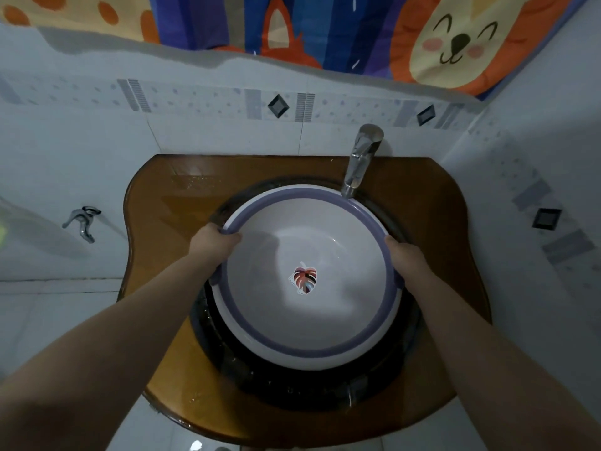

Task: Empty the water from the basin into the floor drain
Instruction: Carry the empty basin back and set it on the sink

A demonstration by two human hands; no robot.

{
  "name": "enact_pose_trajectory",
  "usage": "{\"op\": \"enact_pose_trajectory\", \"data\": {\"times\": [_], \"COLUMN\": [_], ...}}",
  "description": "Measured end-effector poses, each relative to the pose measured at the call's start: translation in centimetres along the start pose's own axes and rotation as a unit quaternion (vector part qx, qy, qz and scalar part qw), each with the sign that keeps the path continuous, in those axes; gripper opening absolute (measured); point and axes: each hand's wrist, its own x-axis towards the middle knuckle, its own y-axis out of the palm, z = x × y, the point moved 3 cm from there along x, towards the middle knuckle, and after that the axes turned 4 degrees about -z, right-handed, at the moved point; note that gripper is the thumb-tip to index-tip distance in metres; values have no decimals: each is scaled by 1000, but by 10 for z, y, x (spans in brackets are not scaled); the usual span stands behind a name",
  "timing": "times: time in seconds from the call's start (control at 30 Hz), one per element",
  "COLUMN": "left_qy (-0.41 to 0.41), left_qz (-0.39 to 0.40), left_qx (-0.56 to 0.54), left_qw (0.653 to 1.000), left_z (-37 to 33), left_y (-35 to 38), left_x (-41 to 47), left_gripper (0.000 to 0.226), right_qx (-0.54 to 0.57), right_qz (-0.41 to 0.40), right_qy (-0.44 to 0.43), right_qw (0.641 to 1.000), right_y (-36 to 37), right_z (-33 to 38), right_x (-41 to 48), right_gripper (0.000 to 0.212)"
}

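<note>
Early stage. Basin [305,320] sitting in sink [292,390], water inside, nothing poured. Left hand [216,240] clamped on rim at 9 o'clock, right hand [405,255] at 3. Left: lift, carry, tip into floor drain — not in view.

Basin [260,320]: white, lilac rim, red-and-black striped leaf motif [304,280] at centre. Tabletop [422,196]: glossy amber-brown, surrounding black sink [292,388]. Curtain [325,30]: blue stripes, orange and cream cartoon animals.

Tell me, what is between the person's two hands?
In the head view, the white basin with the purple rim spans the gap: the left hand and right hand grip opposite sides, with a leaf sticker between.
</note>
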Motion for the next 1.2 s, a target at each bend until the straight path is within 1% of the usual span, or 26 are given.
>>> {"op": "enact_pose_trajectory", "data": {"times": [0.13, 0.17, 0.23, 0.3, 0.37, 0.57, 0.67, 0.8, 0.9, 1.0, 1.1, 1.2], "left_qy": [18, 20, 19, 21, 24, 26, 39, 51, 36, 43, 60, 71], "left_qz": [7, 9, 9, 5, 5, -7, -5, 4, 9, 20, 20, 19], "left_qx": [57, 73, 99, 114, 129, 166, 185, 182, 185, 245, 307, 322], "left_qw": [998, 997, 995, 993, 991, 986, 982, 982, 982, 968, 950, 944], "left_z": [1, 2, 5, 8, 9, 10, 10, 13, 17, 18, 18, 18], "left_y": [12, 15, 20, 23, 25, 32, 35, 37, 34, 30, 25, 23], "left_x": [5, 6, 8, 11, 13, 16, 16, 13, 11, 9, 8, 6], "left_gripper": [26, 24, 13, 21, 30, 42, 44, 46, 49, 53, 53, 50], "right_qx": [-39, -50, -72, -86, -94, -112, -118, -129, -204, -265, -296, -290], "right_qz": [-9, -10, -12, -24, -31, -31, -30, -34, -44, -67, -53, -53], "right_qy": [-16, -19, -34, -49, -58, -69, -75, -92, -143, -186, -181, -183], "right_qw": [999, 998, 997, 995, 993, 991, 990, 987, 967, 944, 936, 938], "right_y": [3, 4, 6, 9, 12, 16, 17, 16, 18, 19, 19, 18], "right_z": [-6, -8, -9, -12, -14, -12, -11, -13, -18, -18, -14, -14], "right_x": [5, 5, 7, 8, 8, 9, 7, 1, -6, -10, -11, -12], "right_gripper": [39, 43, 53, 58, 59, 56, 55, 49, 41, 40, 41, 40]}}
